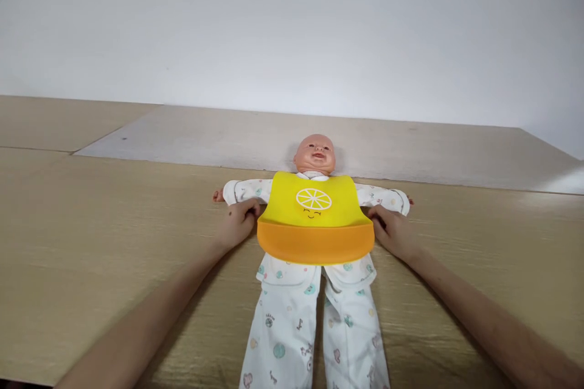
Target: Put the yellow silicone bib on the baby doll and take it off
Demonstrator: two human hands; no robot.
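Note:
A baby doll lies on its back on a wooden table, arms spread, dressed in white patterned pyjamas. A yellow silicone bib with an orange pocket and a lemon face covers its chest. My left hand rests at the doll's side by the bib's left edge, fingers curled in under the doll's arm. My right hand sits at the bib's right edge, fingers curled against the doll's torso. What the fingers grip is hidden.
A paler board lies behind the doll's head, up to a plain white wall. The table's near left edge shows at the bottom corner.

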